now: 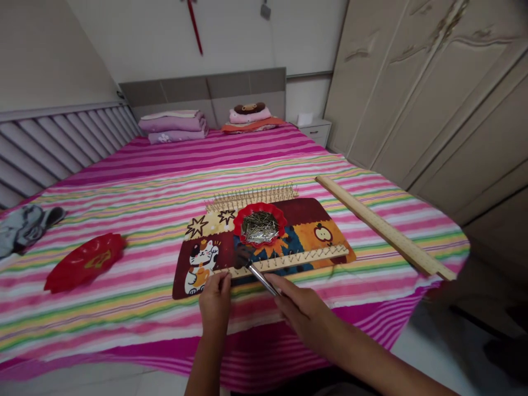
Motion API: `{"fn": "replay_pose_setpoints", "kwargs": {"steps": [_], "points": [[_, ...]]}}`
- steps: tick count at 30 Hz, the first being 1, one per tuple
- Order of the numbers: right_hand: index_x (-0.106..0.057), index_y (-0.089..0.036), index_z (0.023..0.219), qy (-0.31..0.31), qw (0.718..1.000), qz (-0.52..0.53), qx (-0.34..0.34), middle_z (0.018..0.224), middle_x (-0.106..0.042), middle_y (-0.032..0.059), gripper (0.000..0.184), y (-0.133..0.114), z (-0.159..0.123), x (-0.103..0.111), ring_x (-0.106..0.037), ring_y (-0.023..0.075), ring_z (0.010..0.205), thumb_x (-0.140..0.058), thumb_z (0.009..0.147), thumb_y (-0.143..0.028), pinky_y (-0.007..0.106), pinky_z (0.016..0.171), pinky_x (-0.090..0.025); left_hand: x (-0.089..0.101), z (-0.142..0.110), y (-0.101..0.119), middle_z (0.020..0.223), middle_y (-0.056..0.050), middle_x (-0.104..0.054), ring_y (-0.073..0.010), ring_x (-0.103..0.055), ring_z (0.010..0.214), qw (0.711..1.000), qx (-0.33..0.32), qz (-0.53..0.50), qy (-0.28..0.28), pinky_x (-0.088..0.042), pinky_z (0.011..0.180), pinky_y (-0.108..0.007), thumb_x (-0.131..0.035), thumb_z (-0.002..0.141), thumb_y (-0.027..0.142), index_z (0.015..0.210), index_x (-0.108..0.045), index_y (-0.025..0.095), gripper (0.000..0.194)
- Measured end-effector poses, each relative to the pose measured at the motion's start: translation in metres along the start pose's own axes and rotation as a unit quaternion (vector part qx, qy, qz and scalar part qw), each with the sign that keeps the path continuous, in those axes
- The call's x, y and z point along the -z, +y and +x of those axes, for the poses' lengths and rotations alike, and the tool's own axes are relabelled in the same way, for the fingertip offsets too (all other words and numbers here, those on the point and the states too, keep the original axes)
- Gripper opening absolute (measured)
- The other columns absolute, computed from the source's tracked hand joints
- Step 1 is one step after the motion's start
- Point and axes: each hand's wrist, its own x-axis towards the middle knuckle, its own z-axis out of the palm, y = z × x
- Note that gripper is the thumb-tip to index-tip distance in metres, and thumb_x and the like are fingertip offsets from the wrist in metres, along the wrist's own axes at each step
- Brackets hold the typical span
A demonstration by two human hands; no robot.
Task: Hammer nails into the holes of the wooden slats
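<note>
A colourful mat (313,234) with a lucky cat picture lies on the striped bed. Across its near side lies a wooden strip (305,256) studded with nails. My left hand (215,300) pinches the strip's left end against the mat. My right hand (303,311) grips the metal handle of a small hammer (254,270), its dark head over the strip near the left end. A red dish (259,224) full of thin metal nails sits on the mat just beyond. Behind the mat lies a second nail-studded strip (252,196).
A long wooden ruler (383,225) lies diagonally at the right, near the bed's edge. An empty red dish (84,262) and a grey cloth (25,226) lie at the left. Folded bedding (173,125) is stacked at the headboard. Wardrobe doors (445,93) stand at the right.
</note>
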Motion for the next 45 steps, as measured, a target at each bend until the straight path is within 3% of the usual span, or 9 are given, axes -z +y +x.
{"fn": "replay_pose_setpoints", "kwargs": {"steps": [4,8,14,18,25,31,36,41,45], "points": [[-0.05,-0.023,0.133,0.033,0.998,0.035,-0.045,0.06,-0.039,-0.0052,0.043,0.016,-0.03,0.018,-0.033,0.0104,0.052,-0.039,0.092,-0.025,0.023,0.048,-0.03,0.01,0.004,0.01,0.078,-0.003,-0.068,-0.0187,-0.061,0.071,0.999,0.027,0.026,0.004,-0.046,0.067,-0.03,-0.055,0.073,0.041,0.083,-0.065,0.022,0.024],[-0.051,-0.018,0.134,0.082,0.989,0.057,-0.109,0.058,-0.031,-0.0056,0.047,0.034,-0.059,0.032,-0.029,0.0106,0.051,-0.042,0.091,-0.036,0.023,0.046,-0.026,0.008,0.019,0.038,0.084,-0.004,-0.068,-0.0183,-0.061,0.075,0.995,-0.06,0.07,0.025,-0.046,0.072,-0.029,-0.052,0.076,0.036,0.085,-0.066,0.022,0.022],[-0.047,-0.019,0.139,0.131,0.976,0.097,-0.147,0.059,-0.037,-0.0037,0.059,0.059,-0.082,0.048,-0.03,0.0108,0.049,-0.044,0.089,-0.05,0.021,0.043,-0.028,-0.041,0.063,0.083,0.09,-0.008,-0.069,-0.021,-0.06,0.086,0.957,-0.179,0.202,-0.111,-0.044,0.081,-0.031,-0.05,0.08,0.024,0.085,-0.071,0.019,0.022],[-0.052,-0.019,0.136,0.167,0.969,0.11,-0.143,0.058,-0.043,-0.002,0.063,0.07,-0.086,0.052,-0.034,0.0116,0.048,-0.046,0.085,-0.056,0.022,0.044,-0.033,-0.071,0.085,0.095,0.091,-0.009,-0.07,-0.0215,-0.061,0.085,0.922,-0.183,0.285,-0.186,-0.043,0.077,-0.03,-0.052,0.076,0.016,0.083,-0.072,0.02,0.022],[-0.053,-0.021,0.135,0.169,0.966,0.125,-0.147,0.057,-0.039,-0.0032,0.061,0.072,-0.084,0.052,-0.031,0.011,0.048,-0.047,0.085,-0.053,0.021,0.042,-0.029,-0.071,0.095,0.094,0.078,-0.006,-0.068,-0.0172,-0.06,0.075,0.919,-0.171,0.286,-0.211,-0.04,0.065,-0.025,-0.053,0.073,0.015,0.07,-0.067,0.021,0.015],[-0.049,-0.02,0.137,0.151,0.966,0.144,-0.155,0.057,-0.031,-0.0053,0.063,0.067,-0.08,0.049,-0.027,0.0104,0.047,-0.046,0.085,-0.054,0.02,0.041,-0.024,-0.058,0.096,0.09,0.065,0.002,-0.064,-0.012,-0.056,0.062,0.963,-0.114,0.138,-0.2,-0.038,0.062,-0.023,-0.057,0.071,0.021,0.067,-0.063,0.022,0.007],[-0.053,-0.02,0.135,0.16,0.964,0.139,-0.162,0.054,-0.035,-0.0046,0.067,0.072,-0.078,0.044,-0.03,0.0105,0.046,-0.048,0.082,-0.06,0.021,0.041,-0.027,-0.047,0.1,0.091,0.06,0.003,-0.062,-0.0113,-0.054,0.056,0.984,-0.011,-0.082,-0.157,-0.041,0.058,-0.023,-0.063,0.064,0.031,0.068,-0.065,0.02,0.011],[-0.057,-0.02,0.132,0.175,0.961,0.14,-0.163,0.052,-0.039,-0.0037,0.067,0.072,-0.079,0.043,-0.035,0.0116,0.046,-0.052,0.079,-0.06,0.022,0.042,-0.033,-0.014,0.091,0.092,0.065,0.001,-0.063,-0.0089,-0.058,0.059,0.909,0.175,-0.366,-0.094,-0.045,0.054,-0.02,-0.074,0.054,0.025,0.075,-0.065,0.014,0.026],[-0.048,-0.019,0.139,0.17,0.954,0.154,-0.194,0.053,-0.035,-0.0058,0.07,0.062,-0.083,0.039,-0.029,0.0094,0.042,-0.049,0.082,-0.059,0.02,0.038,-0.026,0.021,0.065,0.079,0.068,0.0,-0.065,-0.0074,-0.06,0.061,0.866,0.238,-0.438,-0.039,-0.049,0.055,-0.018,-0.075,0.053,0.017,0.075,-0.065,0.015,0.024]]}}
